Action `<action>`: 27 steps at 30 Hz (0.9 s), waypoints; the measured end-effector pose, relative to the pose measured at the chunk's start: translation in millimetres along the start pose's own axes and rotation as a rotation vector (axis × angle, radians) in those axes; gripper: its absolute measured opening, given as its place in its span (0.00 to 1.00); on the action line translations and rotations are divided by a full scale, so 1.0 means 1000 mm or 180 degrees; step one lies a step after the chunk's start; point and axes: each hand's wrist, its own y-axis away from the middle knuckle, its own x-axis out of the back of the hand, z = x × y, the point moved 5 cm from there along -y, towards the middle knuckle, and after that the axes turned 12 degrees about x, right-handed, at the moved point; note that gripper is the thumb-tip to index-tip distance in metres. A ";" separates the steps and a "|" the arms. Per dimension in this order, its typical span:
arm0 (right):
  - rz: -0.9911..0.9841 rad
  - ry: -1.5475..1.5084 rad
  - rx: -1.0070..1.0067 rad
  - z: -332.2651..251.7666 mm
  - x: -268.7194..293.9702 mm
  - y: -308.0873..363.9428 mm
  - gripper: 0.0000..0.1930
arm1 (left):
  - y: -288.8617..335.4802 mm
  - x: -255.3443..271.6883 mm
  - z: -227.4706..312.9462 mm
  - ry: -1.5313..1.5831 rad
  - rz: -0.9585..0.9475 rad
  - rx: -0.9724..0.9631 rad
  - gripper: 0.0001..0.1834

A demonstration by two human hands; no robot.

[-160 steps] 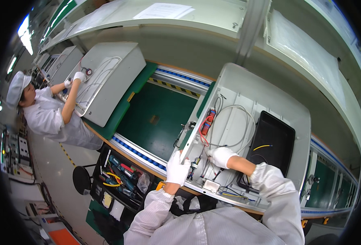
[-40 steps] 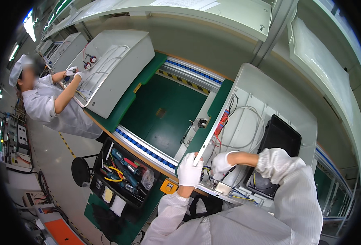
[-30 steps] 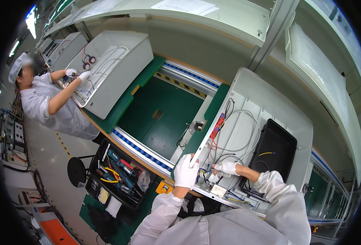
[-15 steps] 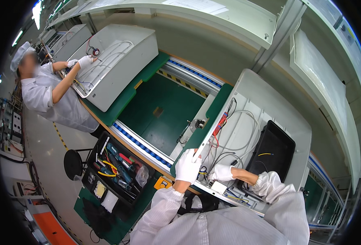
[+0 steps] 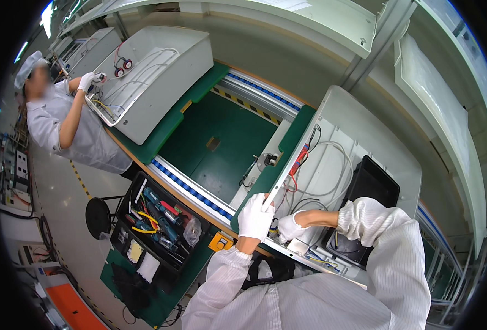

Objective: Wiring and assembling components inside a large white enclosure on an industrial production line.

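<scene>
A large light-grey housing (image 5: 381, 132) stands in front of me on the right, its inside turned up. My left hand (image 5: 254, 217), white-gloved, is closed around the near left part of its rim. Inside that same corner is my right hand (image 5: 292, 227), also gloved. Its fingers are bent down among thin wires and look pressed together; what they hold is hidden. Just beside the right hand sits a small white box (image 5: 298, 246). Grey cable (image 5: 337, 147) loops across the housing floor, and red connectors (image 5: 298, 160) lie along the left wall.
A black tray (image 5: 371, 181) sits in the housing under my right forearm. At my left stands a black toolbox (image 5: 161, 225) with screwdrivers and pliers, near a yellow box (image 5: 220, 241). Across the conveyor (image 5: 188, 190), a co-worker (image 5: 62, 121) works at another grey housing (image 5: 166, 93).
My right hand has shifted slightly left and toward me, deeper into the corner, and its forearm now covers more of the black tray. The left hand stays on the rim.
</scene>
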 end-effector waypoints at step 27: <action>0.1603 -0.1622 -0.1959 -0.032 0.000 0.043 0.23 | 0.000 0.000 -0.003 -0.0067 0.0220 -0.0037 0.11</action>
